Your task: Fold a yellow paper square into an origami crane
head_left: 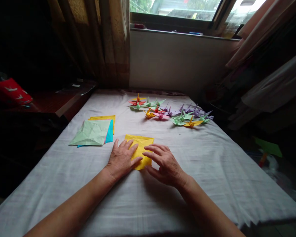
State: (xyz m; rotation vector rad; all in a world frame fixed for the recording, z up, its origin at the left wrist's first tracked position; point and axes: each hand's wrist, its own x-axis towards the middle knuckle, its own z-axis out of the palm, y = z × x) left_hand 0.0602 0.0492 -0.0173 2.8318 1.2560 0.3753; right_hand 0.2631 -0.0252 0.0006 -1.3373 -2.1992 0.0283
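Note:
A yellow square of origami paper (141, 142) with crease lines lies flat on the cloth-covered table (108, 204). My left hand (122, 157) rests on its left side, fingers spread over the sheet. At the right edge of the paper is my right hand (164, 163), fingers apart and slightly curved; whether its fingertips touch the sheet I cannot tell. To the left lies a small stack of creased sheets, a pale green one (92, 131) on top, with a blue sheet (110, 131) and a yellow sheet (103, 117) showing underneath.
Several folded paper cranes (181, 118) in green, purple, red and yellow stand at the back right of the table. A red container with white bird shapes (11, 92) sits on a dark desk (61, 103) at left. Curtains (113, 39) and a window (177, 8) are behind.

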